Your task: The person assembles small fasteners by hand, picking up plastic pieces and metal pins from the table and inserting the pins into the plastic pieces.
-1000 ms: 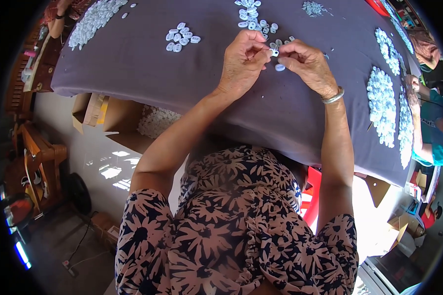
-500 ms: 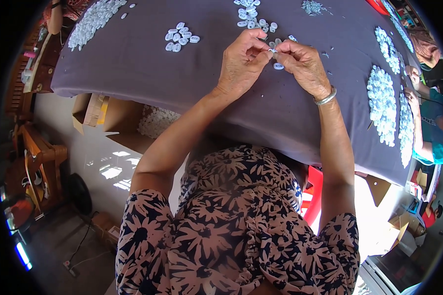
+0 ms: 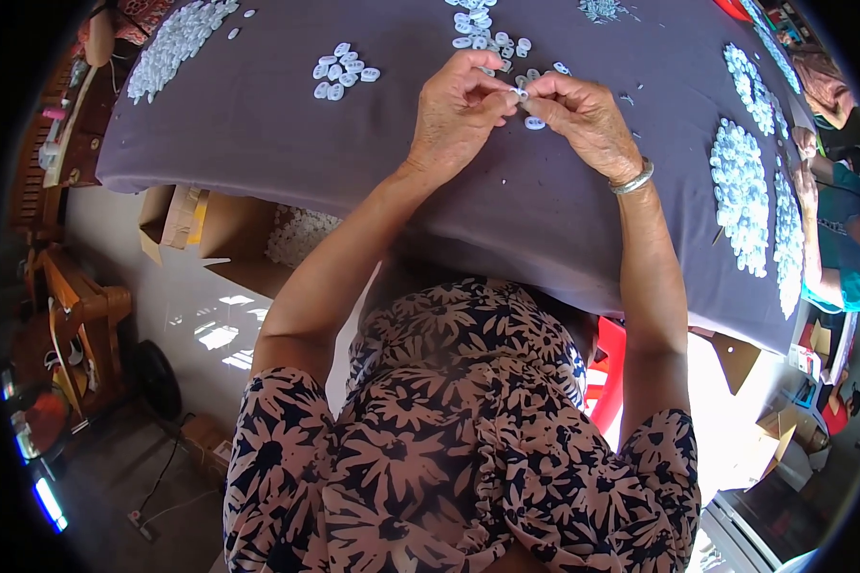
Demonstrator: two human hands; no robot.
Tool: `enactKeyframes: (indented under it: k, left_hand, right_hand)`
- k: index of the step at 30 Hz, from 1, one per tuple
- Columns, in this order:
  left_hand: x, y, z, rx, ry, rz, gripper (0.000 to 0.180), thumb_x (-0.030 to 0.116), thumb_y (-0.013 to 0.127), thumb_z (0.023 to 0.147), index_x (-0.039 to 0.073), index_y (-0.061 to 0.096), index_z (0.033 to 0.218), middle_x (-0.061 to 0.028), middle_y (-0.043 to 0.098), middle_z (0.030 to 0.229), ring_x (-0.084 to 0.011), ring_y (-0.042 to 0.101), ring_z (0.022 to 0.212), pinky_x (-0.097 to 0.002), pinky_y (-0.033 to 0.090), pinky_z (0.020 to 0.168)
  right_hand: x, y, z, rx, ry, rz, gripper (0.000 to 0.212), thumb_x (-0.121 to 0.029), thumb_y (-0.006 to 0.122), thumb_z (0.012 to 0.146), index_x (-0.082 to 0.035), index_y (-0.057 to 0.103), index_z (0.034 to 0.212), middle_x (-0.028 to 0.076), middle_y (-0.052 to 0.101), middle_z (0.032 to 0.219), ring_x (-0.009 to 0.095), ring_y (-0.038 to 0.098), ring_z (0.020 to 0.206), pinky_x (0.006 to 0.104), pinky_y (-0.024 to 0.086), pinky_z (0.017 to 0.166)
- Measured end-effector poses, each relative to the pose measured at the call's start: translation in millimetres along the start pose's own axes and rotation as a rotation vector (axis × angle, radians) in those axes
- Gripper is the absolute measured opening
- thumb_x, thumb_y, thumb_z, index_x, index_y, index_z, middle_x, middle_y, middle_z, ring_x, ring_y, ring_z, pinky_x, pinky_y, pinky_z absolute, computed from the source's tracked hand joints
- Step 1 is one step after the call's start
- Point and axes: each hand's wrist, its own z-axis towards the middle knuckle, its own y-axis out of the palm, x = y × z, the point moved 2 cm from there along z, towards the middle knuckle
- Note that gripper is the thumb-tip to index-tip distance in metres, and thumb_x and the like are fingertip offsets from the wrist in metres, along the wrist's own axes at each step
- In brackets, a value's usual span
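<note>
Left hand (image 3: 457,113) and right hand (image 3: 591,126), each nearly closed, pinch 1 small white piece (image 3: 520,93), presumably for fine control; 1 white oval (image 3: 534,123) lies at its 5 o'clock.

Floor: smooth grey surface (image 3: 196,286), bright white light patches (image 3: 218,336) at left. Large table draped in dark purple-grey cloth (image 3: 258,134) spans far side. Left: angular brown wooden furniture piece (image 3: 94,301); slatted brown wooden furniture (image 3: 36,186) farther off. Right: red plastic object (image 3: 612,368), possibly a seat, partly hidden; strong white glare (image 3: 726,420) beside it. Near left: narrow blue-white light strip (image 3: 50,504), source unclear.
</note>
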Motion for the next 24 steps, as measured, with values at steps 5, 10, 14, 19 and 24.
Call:
enactKeyframes:
  k: [5, 10, 14, 19, 24]
  left_hand:
    - [-0.3, -8.4, 6.4, 0.058, 0.038, 0.036, 0.027, 0.001, 0.062, 0.082, 0.0, 0.052, 0.107, -0.0065, 0.065, 0.081, -0.0103, 0.064, 0.071, -0.0219, 0.051, 0.059]
    - [-5.0, -8.7, 7.0, 0.044, 0.021, 0.053, 0.027, 0.001, 0.062, 0.082, 0.0, 0.052, 0.108, -0.0069, 0.065, 0.082, -0.0106, 0.064, 0.072, -0.0225, 0.052, 0.06]
    - [-5.5, -8.0, 5.5, 0.027, -0.006, 0.026, 0.027, 0.001, 0.061, 0.083, 0.0, 0.052, 0.108, -0.0066, 0.064, 0.083, -0.011, 0.065, 0.073, -0.0232, 0.053, 0.062]
    - [-5.7, -3.8, 2.1, -0.006, -0.045, 0.044, 0.027, 0.0, 0.06, 0.083, 0.001, 0.052, 0.109, -0.0061, 0.064, 0.083, -0.0113, 0.065, 0.073, -0.0235, 0.053, 0.062]
    - [-4.0, 2.1, -2.0, -0.036, -0.07, 0.103, 0.027, 0.0, 0.06, 0.083, 0.002, 0.052, 0.11, -0.0064, 0.065, 0.081, -0.0112, 0.064, 0.072, -0.0239, 0.053, 0.061]
  right_hand:
    - [8.4, -13.7, -0.5, 0.006, -0.027, -0.217, 0.008, -0.005, 0.066, 0.083, -0.001, 0.063, 0.09, -0.004, 0.057, 0.08, 0.002, 0.047, 0.065, 0.0192, 0.041, 0.057]
    - [1.4, -10.8, -2.0, -0.074, -0.082, -0.388, 0.011, -0.003, 0.068, 0.078, -0.003, 0.063, 0.088, -0.001, 0.055, 0.077, 0.005, 0.049, 0.062, 0.0215, 0.043, 0.057]
    - [-1.7, -8.0, -2.7, -0.113, -0.102, -0.392, 0.014, -0.002, 0.069, 0.075, -0.003, 0.061, 0.086, 0.001, 0.053, 0.075, 0.008, 0.05, 0.061, 0.0238, 0.044, 0.057]
    - [6.0, -10.9, -4.1, -0.084, -0.08, -0.237, 0.009, -0.004, 0.067, 0.08, -0.004, 0.061, 0.086, -0.002, 0.054, 0.074, 0.005, 0.049, 0.061, 0.0208, 0.042, 0.056]
    - [7.4, -18.5, 1.4, 0.103, 0.006, 0.059, 0.005, -0.007, 0.064, 0.086, -0.004, 0.062, 0.09, -0.003, 0.058, 0.075, 0.003, 0.047, 0.063, 0.0177, 0.039, 0.054]
